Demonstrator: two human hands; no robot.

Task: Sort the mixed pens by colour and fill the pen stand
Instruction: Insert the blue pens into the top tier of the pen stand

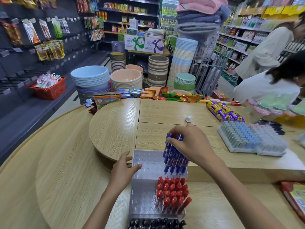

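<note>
On the left, the left hand (123, 169) is resting on the left edge of the pen stand's (145, 164) far tier. Its fingers are lying fairly straight across the perforated plate and the thumb is by the far corner. It is holding nothing and seems to be steadying the stand on the worktop (66, 179).

To its right, bare holes are showing across the left part of the tier. Right of those, the blue pens (175, 161) are standing as a tight cluster in the tier's right part, roughly upright, with their tips down in the plate and their caps up. The right hand (189, 142) is sitting directly over the caps with its fingers curled around the tops of several pens, so it is the nearer hand by far. The pens' long axis is running straight down from its palm into the holes, so the next move probably calls for a vertical push or lift rather than a sideways one.

Nearer, the red pens (173, 194) are filling the right part of the middle tier, and the black pens (156, 223) are filling the nearest tier.
</note>
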